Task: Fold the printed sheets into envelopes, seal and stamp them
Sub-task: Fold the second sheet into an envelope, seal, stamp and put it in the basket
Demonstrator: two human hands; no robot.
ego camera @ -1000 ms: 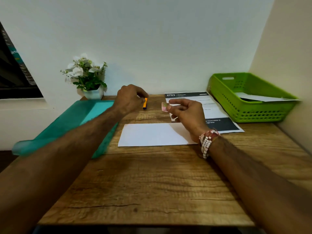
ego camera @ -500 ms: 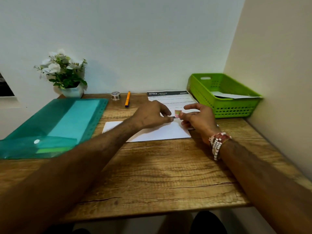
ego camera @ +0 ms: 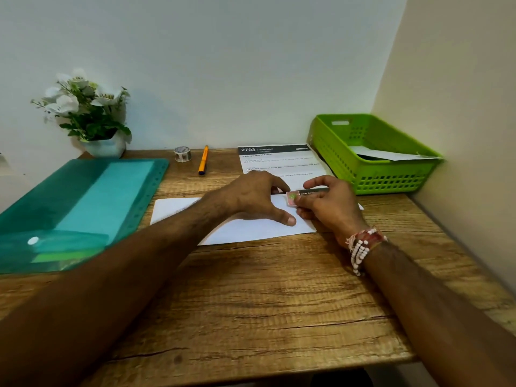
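A white envelope (ego camera: pixel 251 229) lies flat on the wooden desk (ego camera: pixel 265 303). My left hand (ego camera: pixel 257 198) rests on its upper right part, fingers spread and thumb pressing the paper. My right hand (ego camera: pixel 328 203) pinches a small pink and green stamp (ego camera: pixel 292 198) at the envelope's top right corner, close to my left fingers. A printed sheet (ego camera: pixel 279 163) with a dark header lies behind the envelope, partly hidden by both hands.
A green plastic basket (ego camera: pixel 391 174) holding a white envelope stands at the back right against the wall. A teal plastic folder (ego camera: pixel 83 208) lies at the left. A tape roll (ego camera: pixel 182 154), an orange pen (ego camera: pixel 203 160) and a potted white flower (ego camera: pixel 89 115) stand along the back.
My left hand left the orange pen and came right onto the envelope. My right hand lowered the stamp to the envelope's top right corner. The camera view shifted right and tilted down.
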